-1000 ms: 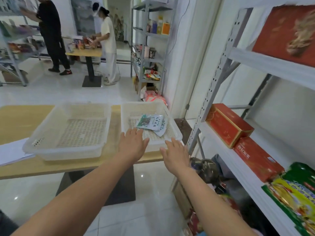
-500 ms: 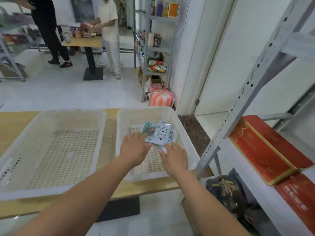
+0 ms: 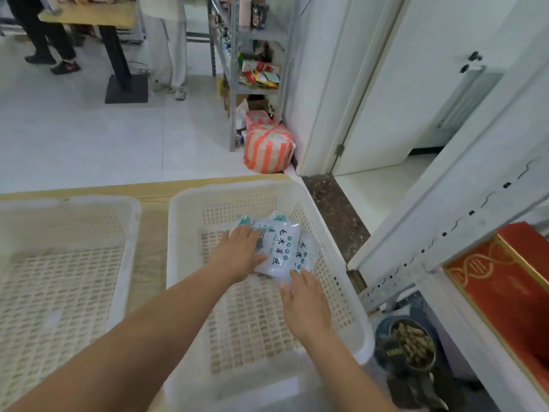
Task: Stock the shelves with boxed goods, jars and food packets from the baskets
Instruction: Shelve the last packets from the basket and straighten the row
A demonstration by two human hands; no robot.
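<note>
Packets (image 3: 279,248): two, overlapped, inside the right basket (image 3: 323,227).
Left hand (image 3: 240,254): fingers laid flat on the upper packet.
Right hand (image 3: 306,301): straight fingertips touching the lower packet's corner.
Grip: edges are best pinched together before lifting shelfward.

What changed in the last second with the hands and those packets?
Both hands moved forward from the near rim into the right basket. The left hand now rests on the packets, the right hand touches their near edge; no closed grip shows yet. The packets stayed in that basket; the left basket stayed put.
</note>
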